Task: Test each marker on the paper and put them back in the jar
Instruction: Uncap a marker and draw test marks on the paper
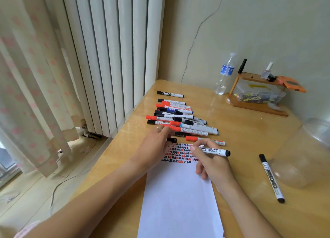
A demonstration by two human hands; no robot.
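Observation:
A white sheet of paper (178,198) lies on the wooden table, its top strip filled with rows of black and red marks. My right hand (212,164) grips a black whiteboard marker (214,151) with its tip on the paper's top right. My left hand (155,144) rests at the paper's top left and pinches a black cap (171,140). Beyond the paper lies a pile of several red, black and blue markers (180,119). A clear plastic jar (303,155) lies on its side at the right, with one black marker (272,178) beside it.
A lone black marker (170,94) lies at the table's far left. At the back stand a water bottle (224,75) and a wooden rack (257,94) holding a plastic box and small items. A radiator (110,55) and a curtain (26,80) are on the left.

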